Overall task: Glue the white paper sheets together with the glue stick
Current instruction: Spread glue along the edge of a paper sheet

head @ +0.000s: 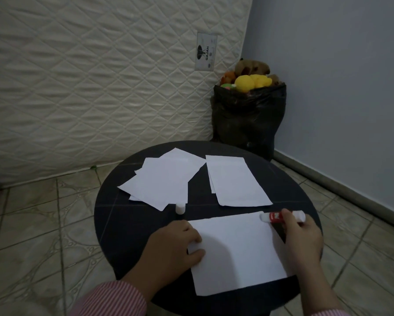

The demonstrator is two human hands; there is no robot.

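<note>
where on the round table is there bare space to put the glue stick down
Bare patches: the left side of the table, between the cap, the left hand and the rim; and the far right, between the right paper stack and the rim. The back left is crowded with the loose pile; the near sheet fills the front.

Label (206, 52) on quilted mattress (88, 76), approx. 12 o'clock of round table (114, 224): reads "GAJAH", turned sideways, w/ dark logo beside it; small print illegible. Glue stick (280, 217) red band: white lettering, too blurred to read.
</note>
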